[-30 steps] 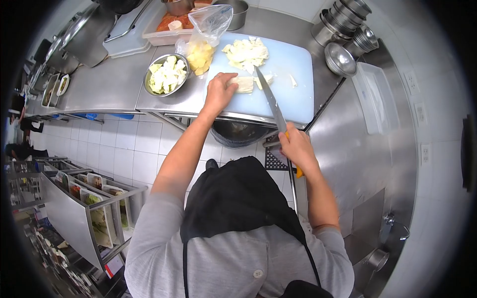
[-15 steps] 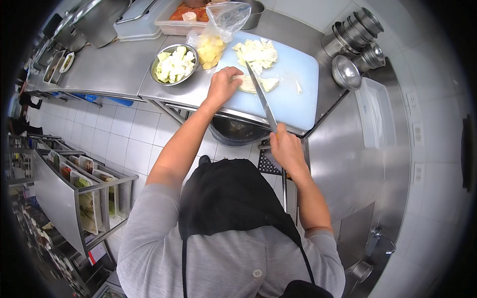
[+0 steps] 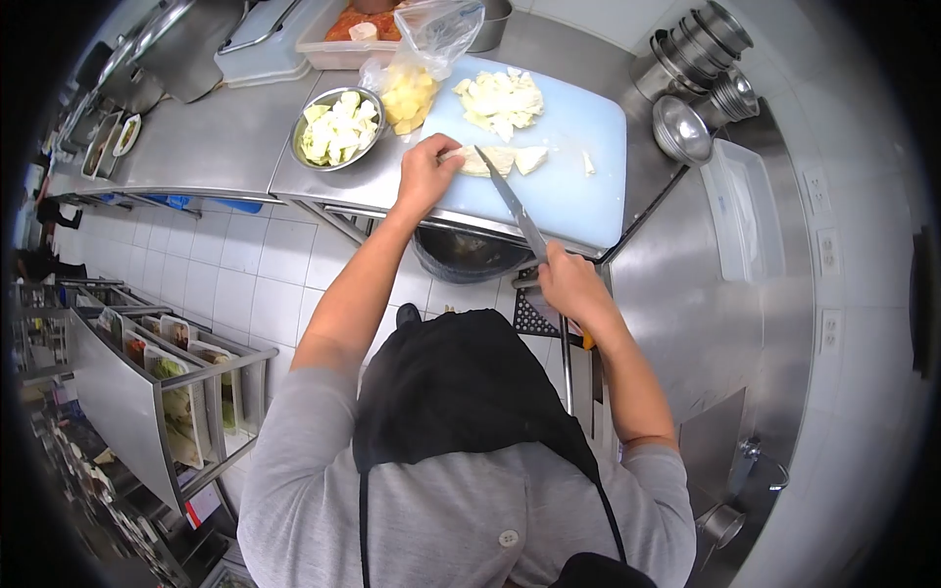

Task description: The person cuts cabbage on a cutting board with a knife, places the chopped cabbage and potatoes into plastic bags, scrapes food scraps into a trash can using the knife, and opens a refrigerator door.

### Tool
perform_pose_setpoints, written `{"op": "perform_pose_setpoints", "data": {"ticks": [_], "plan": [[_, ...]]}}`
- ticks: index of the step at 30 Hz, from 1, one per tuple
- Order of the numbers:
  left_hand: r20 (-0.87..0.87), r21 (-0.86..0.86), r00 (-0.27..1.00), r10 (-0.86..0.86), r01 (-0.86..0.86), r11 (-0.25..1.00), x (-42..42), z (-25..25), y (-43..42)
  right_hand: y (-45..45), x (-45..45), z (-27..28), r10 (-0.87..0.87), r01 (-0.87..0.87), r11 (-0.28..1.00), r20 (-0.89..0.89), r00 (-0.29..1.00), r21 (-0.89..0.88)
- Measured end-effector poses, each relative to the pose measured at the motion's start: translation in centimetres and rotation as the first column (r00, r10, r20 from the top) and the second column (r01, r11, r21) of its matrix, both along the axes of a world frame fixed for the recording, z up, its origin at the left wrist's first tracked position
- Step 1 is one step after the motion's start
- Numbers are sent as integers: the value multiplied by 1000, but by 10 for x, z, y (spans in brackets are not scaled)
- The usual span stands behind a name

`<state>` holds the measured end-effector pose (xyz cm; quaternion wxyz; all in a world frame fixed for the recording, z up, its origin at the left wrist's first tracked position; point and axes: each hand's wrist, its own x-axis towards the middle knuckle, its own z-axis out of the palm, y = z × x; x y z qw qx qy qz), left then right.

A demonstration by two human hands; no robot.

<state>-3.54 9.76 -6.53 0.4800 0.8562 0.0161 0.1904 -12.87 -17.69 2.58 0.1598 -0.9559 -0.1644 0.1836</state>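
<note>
My right hand (image 3: 576,284) is closed around the handle of a long kitchen knife (image 3: 517,208), whose orange end shows below the fist. The blade points away and to the left, its tip over a pale piece of what looks like cabbage (image 3: 480,161). That piece lies on a light blue cutting board (image 3: 578,211). With bent fingers, my left hand (image 3: 428,176) grips the piece's left end at the board's near left edge. A cut chunk (image 3: 530,160) sits right of the blade. Farther back on the board is a heap of chopped cabbage (image 3: 498,100).
Left of the board stand a metal bowl (image 3: 298,157) of cut cabbage and a clear bag (image 3: 438,34) with yellow chunks. Behind is a plastic tub (image 3: 312,49) of orange-red food. Stacked steel containers (image 3: 676,73) stand right. A black-lined bin (image 3: 461,257) sits below the counter edge.
The knife tip has shifted left and nearer, from by the chopped heap to over the piece. My left hand has moved slightly left. The view has shifted a little.
</note>
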Motion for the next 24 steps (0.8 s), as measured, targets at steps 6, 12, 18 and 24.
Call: {"op": "perform_pose_setpoints", "data": {"ticks": [6,12,18,24], "plan": [[60,-48,997,40,-37,998,-6,-4,-1,-15,-4,-8,37,-35,999,133,990,-15],[-22,-80,998,67,-69,994,-9,-3,-2,-19,-9,-2,3,0,999,73,997,-40],[16,198,997,-77,72,977,-12,17,-9,-33,-1,16,-132,108,990,297,946,95],[-91,373,987,-131,156,915,1,19,-13,-68,93,-31,-225,290,956,535,814,-41]]}}
